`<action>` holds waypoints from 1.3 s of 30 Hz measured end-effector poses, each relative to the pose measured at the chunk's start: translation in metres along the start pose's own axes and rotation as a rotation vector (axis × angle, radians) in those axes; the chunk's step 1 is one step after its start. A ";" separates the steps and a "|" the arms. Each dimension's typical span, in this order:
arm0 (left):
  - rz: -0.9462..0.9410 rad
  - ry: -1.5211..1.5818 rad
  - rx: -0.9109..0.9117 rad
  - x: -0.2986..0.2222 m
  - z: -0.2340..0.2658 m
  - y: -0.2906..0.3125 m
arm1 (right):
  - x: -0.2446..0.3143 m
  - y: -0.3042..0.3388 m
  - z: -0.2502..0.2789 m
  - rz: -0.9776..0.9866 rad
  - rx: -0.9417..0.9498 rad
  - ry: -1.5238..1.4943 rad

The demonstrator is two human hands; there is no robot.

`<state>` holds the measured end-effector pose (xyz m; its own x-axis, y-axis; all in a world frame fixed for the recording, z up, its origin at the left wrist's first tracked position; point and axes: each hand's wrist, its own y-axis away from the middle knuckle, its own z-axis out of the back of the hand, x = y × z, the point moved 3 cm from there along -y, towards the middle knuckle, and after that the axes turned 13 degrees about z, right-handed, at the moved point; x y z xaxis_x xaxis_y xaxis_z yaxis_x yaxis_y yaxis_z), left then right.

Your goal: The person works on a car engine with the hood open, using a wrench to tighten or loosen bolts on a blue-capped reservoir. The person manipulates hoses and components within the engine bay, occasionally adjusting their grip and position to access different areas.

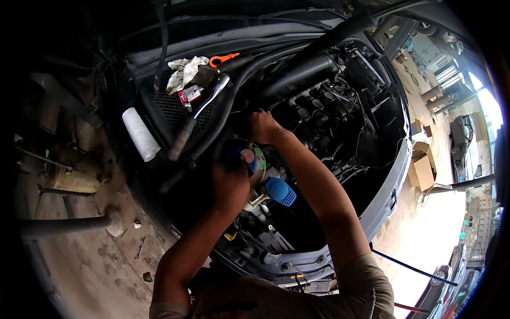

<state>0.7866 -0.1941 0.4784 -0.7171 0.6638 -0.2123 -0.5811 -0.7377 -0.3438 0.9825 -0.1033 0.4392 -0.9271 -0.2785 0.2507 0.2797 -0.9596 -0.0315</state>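
My left hand (pixel 232 186) is smeared by motion beside a round reservoir with a dark cap (pixel 247 155) that bears pink and green stickers. Whether its fingers grip the cap cannot be made out. Deeper in the engine bay, just beyond that cap, my right hand (pixel 261 126) is closed, its fingers curled down in shadow among dark hoses. Whatever it holds is hidden. A blue ribbed filler cap (pixel 280 191) stands to the right of the reservoir, below my right forearm. The engine (pixel 319 109) lies uncovered to the right of that arm.
A ratchet (pixel 210 100) rests across the cowl beside a crumpled rag (pixel 186 73), an orange-handled tool (pixel 223 59) and a small red-and-white packet (pixel 190 95). A white roll (pixel 141 134) lies on the left fender. Cardboard boxes (pixel 421 166) stand on the floor at right.
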 end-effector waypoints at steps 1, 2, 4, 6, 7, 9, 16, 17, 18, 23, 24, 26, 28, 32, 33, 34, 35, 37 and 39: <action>-0.015 0.005 -0.002 0.000 0.002 -0.003 | -0.005 -0.005 -0.009 -0.006 0.058 0.019; -0.012 0.009 0.003 0.003 0.002 -0.001 | 0.007 -0.010 -0.003 -0.005 0.169 0.050; -0.004 0.012 0.038 0.004 -0.001 0.001 | 0.011 -0.017 -0.002 -0.015 0.243 0.094; 0.016 0.015 0.101 0.002 -0.006 0.000 | 0.002 -0.025 -0.012 0.027 0.323 0.175; 0.024 0.017 0.087 0.002 -0.009 0.000 | -0.002 -0.028 -0.017 -0.027 0.305 0.161; 0.047 0.027 0.056 0.003 -0.015 0.000 | -0.001 -0.032 -0.019 -0.133 0.274 0.142; 0.051 0.065 -0.008 0.001 -0.024 0.002 | -0.029 -0.037 -0.055 -0.069 0.402 0.232; 0.065 0.121 -0.001 0.002 -0.025 0.001 | -0.028 -0.036 -0.055 0.056 0.390 0.381; 0.078 0.179 0.005 0.003 -0.026 0.001 | -0.029 -0.036 -0.056 0.097 0.378 0.367; 0.116 0.187 0.040 0.009 -0.028 0.007 | 0.007 -0.044 -0.023 -0.253 0.497 0.022; 0.115 0.181 0.037 0.010 -0.028 0.006 | 0.005 -0.043 -0.025 -0.285 0.470 0.006; 0.101 0.184 -0.006 0.010 -0.025 0.006 | 0.007 -0.044 -0.027 -0.343 0.421 -0.024; 0.096 0.180 -0.026 0.011 -0.025 0.007 | 0.012 -0.048 -0.027 -0.373 0.602 0.058; 0.078 0.175 -0.034 0.004 -0.028 0.006 | -0.037 -0.041 -0.069 -0.129 0.506 0.369; 0.075 0.167 -0.032 0.004 -0.029 0.006 | -0.041 -0.041 -0.072 -0.082 0.473 0.425; 0.078 0.175 -0.035 0.002 -0.031 0.006 | -0.048 -0.038 -0.076 -0.108 0.488 0.434; 0.097 0.170 -0.037 0.005 -0.032 0.007 | -0.035 -0.042 -0.070 -0.089 0.529 0.441; 0.111 0.161 -0.056 0.006 -0.032 0.011 | 0.005 -0.047 -0.040 -0.036 0.635 0.458; 0.084 0.155 -0.091 0.005 -0.033 0.008 | 0.012 -0.044 -0.030 0.030 0.679 0.504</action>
<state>0.7908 -0.1929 0.4445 -0.6896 0.6170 -0.3792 -0.4798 -0.7815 -0.3989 0.9513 -0.0656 0.4143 -0.8722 -0.4431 -0.2073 0.2459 -0.7635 0.5972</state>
